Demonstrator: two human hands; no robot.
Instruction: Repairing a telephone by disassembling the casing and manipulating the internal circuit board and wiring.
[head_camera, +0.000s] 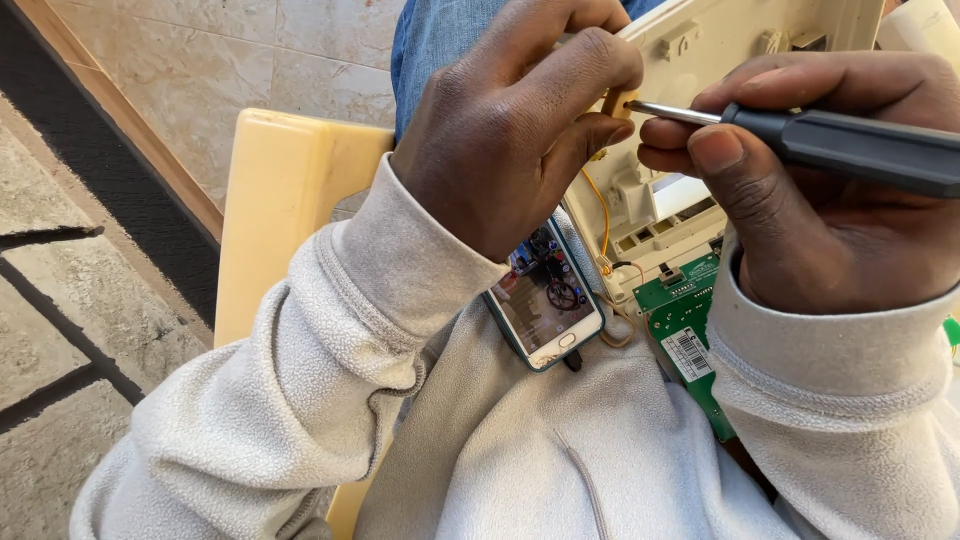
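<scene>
My left hand (520, 120) grips the edge of a cream plastic housing (700, 60), fingers curled around a post on its inner side. My right hand (810, 200) holds a black-handled screwdriver (850, 145); its metal tip meets the housing right by my left fingertips. A green circuit board (690, 320) hangs below the housing, joined to it by a thin orange wire (603, 215). Both forearms wear light grey fleece sleeves.
A smartphone (545, 300) with a lit screen lies on my lap against the grey sweater. A cream plastic chair (285, 200) stands at the left. Stone paving and a tiled wall lie beyond; blue jeans show at the top.
</scene>
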